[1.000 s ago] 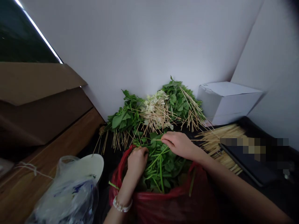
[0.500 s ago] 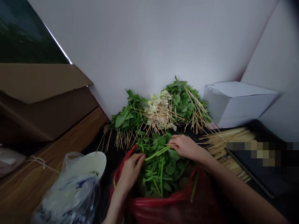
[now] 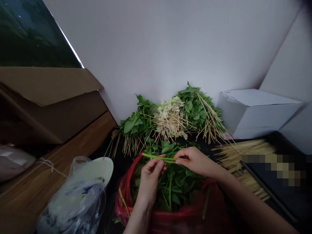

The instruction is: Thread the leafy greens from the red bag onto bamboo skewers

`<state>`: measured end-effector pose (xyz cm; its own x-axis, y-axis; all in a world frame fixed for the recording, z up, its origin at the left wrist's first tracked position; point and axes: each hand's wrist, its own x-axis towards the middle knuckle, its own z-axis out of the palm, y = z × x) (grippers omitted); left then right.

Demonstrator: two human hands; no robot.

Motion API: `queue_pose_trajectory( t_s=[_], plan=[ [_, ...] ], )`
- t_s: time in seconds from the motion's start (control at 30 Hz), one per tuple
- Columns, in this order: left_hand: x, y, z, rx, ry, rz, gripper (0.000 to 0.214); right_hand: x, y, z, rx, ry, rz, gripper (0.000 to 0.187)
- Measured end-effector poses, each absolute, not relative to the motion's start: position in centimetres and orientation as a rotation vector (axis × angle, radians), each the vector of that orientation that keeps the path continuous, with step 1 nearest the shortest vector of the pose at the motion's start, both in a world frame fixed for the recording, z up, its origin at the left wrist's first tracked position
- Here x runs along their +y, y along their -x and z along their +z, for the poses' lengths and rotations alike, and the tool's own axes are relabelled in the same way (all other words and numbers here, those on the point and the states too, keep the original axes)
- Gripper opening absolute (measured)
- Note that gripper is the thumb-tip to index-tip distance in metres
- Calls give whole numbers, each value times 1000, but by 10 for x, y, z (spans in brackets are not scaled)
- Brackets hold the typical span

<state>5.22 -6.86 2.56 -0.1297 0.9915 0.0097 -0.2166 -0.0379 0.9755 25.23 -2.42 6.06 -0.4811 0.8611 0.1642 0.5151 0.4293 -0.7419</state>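
Observation:
Several green vegetable stems [image 3: 168, 159] lie level above a red plastic bag [image 3: 136, 172] full of leafy greens [image 3: 180, 185]. My left hand [image 3: 152, 174] pinches the stems between thumb and fingers, their pale cut ends sticking out to the left. At their right part my right hand [image 3: 191, 159] is closed on the same stems. A thin light line by its fingertips may be a skewer, but I cannot tell. Behind the bag lie skewered greens [image 3: 136, 122], skewered pale cabbage pieces [image 3: 172, 112] and more skewered greens [image 3: 195, 107].
Loose bamboo skewers [image 3: 234, 156] lie at the right beside a dark flat tablet-like thing [image 3: 270, 191]. A white box [image 3: 260, 110] stands behind them. To the left are a white plate [image 3: 107, 167], a clear plastic bag [image 3: 70, 204] and an open cardboard box [image 3: 60, 117].
My left hand has moved up and right from the bag's left side and now grips the stems. The stems have turned more level. The view has shifted slightly.

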Motion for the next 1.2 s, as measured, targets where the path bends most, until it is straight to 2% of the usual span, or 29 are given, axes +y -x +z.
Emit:
queue_pose_trajectory(
  t_s=[0.17, 0.27, 0.37, 0.47, 0.57, 0.67, 0.77, 0.9, 1.03, 1.2],
  plan=[
    [-70, -26, 34, 1124, -845, 1671, 30, -37, -260, 78, -2130, 1232, 590, 38],
    [-73, -15, 44, 1300, -974, 1752, 29, -48, -258, 86, -2155, 1182, 575, 36],
    [-77, -17, 44, 1510, -1378, 1552, 26, -55, -251, 85, -2178, 1184, 457, 32],
    [-83, -27, 38, 1487, -1739, 1176, 21, -60, -248, 83, -2188, 1209, 283, 29],
    [-86, -32, 33, 1437, -1849, 1026, 22, -66, -250, 85, -2201, 1121, 197, 30],
    [-86, -30, 35, 1392, -1679, 1094, 20, -72, -252, 89, -2255, 1032, 211, 38],
    [-84, -27, 42, 1198, -1237, 1214, 26, -76, -249, 89, -2326, 983, 181, 43],
    [-85, -28, 52, 901, -805, 1301, 33, -80, -242, 85, -2326, 1026, 64, 44],
    [-89, -29, 55, 842, -679, 1244, 31, -85, -238, 84, -2344, 1005, 20, 40],
    [-90, -27, 47, 831, -660, 1287, 29, -88, -235, 83, -2380, 937, -37, 45]
  ],
)
